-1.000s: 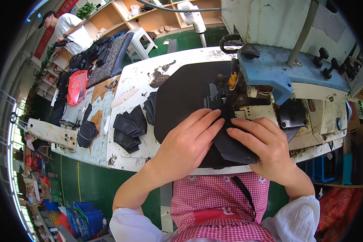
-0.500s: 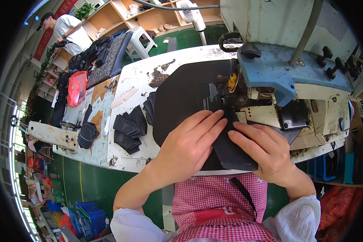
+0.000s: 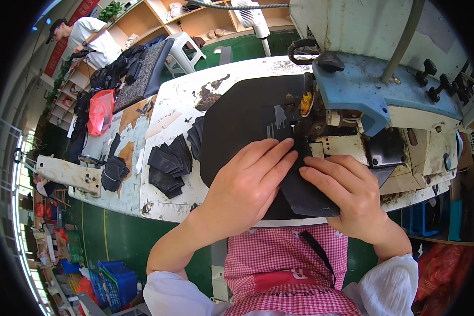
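A flat strip of black material (image 3: 305, 197) lies under both my hands, its far end beneath the working head of a machine with a blue arm (image 3: 353, 87). My left hand (image 3: 250, 181) rests flat over the strip's left side, fingers stretched out and close together, tips near the machine head. On the strip's right edge is my right hand (image 3: 347, 187), fingers bent over the top and thumb hidden. Below the strip, a large black plate (image 3: 231, 126) with cut corners covers part of the white worktable (image 3: 168, 116). Several cut black pieces (image 3: 168, 163) lie left of the plate.
A bundle of black pieces (image 3: 114, 174) sits on the neighbouring table beside a pale machine arm (image 3: 68, 176). Beyond are a red plastic bag (image 3: 101, 113), a white stool (image 3: 185, 55) and a person (image 3: 92, 45) in a white shirt. Blue baskets (image 3: 118, 284) stand at lower left.
The black strip has slid slightly away from me toward the machine head, its near edge now a little higher. Both hands moved only slightly with it.
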`<action>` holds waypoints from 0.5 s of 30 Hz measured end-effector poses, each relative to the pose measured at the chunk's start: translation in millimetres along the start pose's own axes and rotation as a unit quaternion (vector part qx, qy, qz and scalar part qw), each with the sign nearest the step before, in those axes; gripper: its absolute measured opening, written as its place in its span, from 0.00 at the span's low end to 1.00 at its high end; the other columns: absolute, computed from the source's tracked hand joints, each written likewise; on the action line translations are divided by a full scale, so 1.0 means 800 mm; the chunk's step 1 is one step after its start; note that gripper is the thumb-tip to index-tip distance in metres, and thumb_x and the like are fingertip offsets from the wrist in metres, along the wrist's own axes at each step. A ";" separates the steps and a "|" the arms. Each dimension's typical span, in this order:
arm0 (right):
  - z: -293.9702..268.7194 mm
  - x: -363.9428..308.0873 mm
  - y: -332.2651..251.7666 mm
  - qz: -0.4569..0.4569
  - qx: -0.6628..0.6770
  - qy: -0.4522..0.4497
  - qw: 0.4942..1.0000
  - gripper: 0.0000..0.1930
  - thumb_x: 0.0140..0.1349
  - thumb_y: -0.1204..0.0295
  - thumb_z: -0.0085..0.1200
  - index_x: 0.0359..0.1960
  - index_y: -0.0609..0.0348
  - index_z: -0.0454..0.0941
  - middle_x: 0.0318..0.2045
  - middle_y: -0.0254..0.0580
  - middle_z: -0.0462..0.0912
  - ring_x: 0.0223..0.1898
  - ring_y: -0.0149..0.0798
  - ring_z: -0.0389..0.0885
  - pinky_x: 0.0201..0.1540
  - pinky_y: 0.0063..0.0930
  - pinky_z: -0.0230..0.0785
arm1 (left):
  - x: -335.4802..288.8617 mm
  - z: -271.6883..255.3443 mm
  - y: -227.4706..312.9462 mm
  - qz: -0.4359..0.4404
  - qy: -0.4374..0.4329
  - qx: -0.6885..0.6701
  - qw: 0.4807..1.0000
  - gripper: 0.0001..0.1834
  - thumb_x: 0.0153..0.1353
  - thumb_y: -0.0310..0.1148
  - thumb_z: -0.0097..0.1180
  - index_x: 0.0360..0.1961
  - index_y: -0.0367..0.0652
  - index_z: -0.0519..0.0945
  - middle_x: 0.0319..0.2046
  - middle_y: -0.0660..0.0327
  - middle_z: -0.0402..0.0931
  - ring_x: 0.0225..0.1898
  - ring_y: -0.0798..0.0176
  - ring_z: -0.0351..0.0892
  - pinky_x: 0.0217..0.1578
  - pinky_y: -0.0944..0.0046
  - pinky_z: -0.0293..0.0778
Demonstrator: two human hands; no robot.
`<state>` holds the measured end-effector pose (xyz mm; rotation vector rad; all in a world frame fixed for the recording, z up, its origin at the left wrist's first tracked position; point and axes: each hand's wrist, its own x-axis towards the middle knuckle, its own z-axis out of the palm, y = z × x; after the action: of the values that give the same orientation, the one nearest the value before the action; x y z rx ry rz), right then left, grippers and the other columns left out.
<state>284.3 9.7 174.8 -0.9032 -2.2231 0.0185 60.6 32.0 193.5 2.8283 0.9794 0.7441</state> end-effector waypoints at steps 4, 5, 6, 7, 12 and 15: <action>0.000 0.000 0.001 0.003 0.005 -0.007 1.000 0.34 0.29 0.81 0.60 0.49 0.62 0.80 0.49 0.46 0.82 0.44 0.49 0.80 0.47 0.39 0.76 | 0.002 -0.001 -0.002 0.002 0.000 0.002 1.000 0.30 0.45 0.19 0.55 0.55 0.31 0.77 0.58 0.49 0.75 0.57 0.46 0.74 0.58 0.52 0.72; 0.000 0.001 0.001 0.006 0.008 -0.012 1.000 0.34 0.28 0.81 0.60 0.49 0.63 0.79 0.49 0.47 0.81 0.44 0.49 0.80 0.47 0.39 0.76 | 0.003 -0.002 -0.003 0.006 -0.005 0.009 1.000 0.30 0.45 0.19 0.55 0.55 0.30 0.77 0.58 0.49 0.74 0.57 0.46 0.73 0.59 0.51 0.71; 0.000 0.001 0.001 0.010 0.011 -0.017 1.000 0.35 0.28 0.82 0.60 0.49 0.63 0.79 0.50 0.47 0.81 0.45 0.49 0.79 0.48 0.40 0.76 | 0.003 -0.003 -0.003 0.010 -0.011 0.017 1.000 0.30 0.45 0.19 0.55 0.55 0.30 0.76 0.59 0.48 0.74 0.58 0.45 0.72 0.59 0.51 0.71; -0.001 0.001 0.001 0.010 0.011 -0.017 1.000 0.35 0.28 0.82 0.60 0.49 0.63 0.79 0.50 0.47 0.81 0.45 0.49 0.79 0.48 0.40 0.76 | 0.003 -0.003 -0.003 0.010 -0.010 0.017 1.000 0.30 0.45 0.19 0.55 0.55 0.30 0.76 0.59 0.48 0.74 0.58 0.45 0.72 0.59 0.51 0.71; -0.003 0.003 0.001 0.015 0.002 -0.021 1.000 0.34 0.30 0.81 0.60 0.50 0.63 0.79 0.52 0.48 0.80 0.46 0.50 0.78 0.49 0.40 0.75 | 0.005 -0.004 -0.005 -0.018 -0.045 -0.033 0.998 0.32 0.45 0.20 0.55 0.58 0.29 0.74 0.63 0.46 0.68 0.60 0.43 0.69 0.61 0.51 0.69; -0.001 0.004 0.000 0.020 0.008 -0.022 1.000 0.33 0.31 0.81 0.60 0.49 0.63 0.79 0.52 0.48 0.80 0.46 0.50 0.78 0.50 0.40 0.75 | 0.007 -0.005 -0.011 -0.012 -0.047 -0.028 0.998 0.32 0.45 0.20 0.55 0.58 0.30 0.74 0.62 0.46 0.67 0.60 0.42 0.69 0.61 0.51 0.69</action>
<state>283.7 11.6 177.5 -0.9485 -2.2424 0.0753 57.6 42.0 197.4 2.7719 0.9604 0.6195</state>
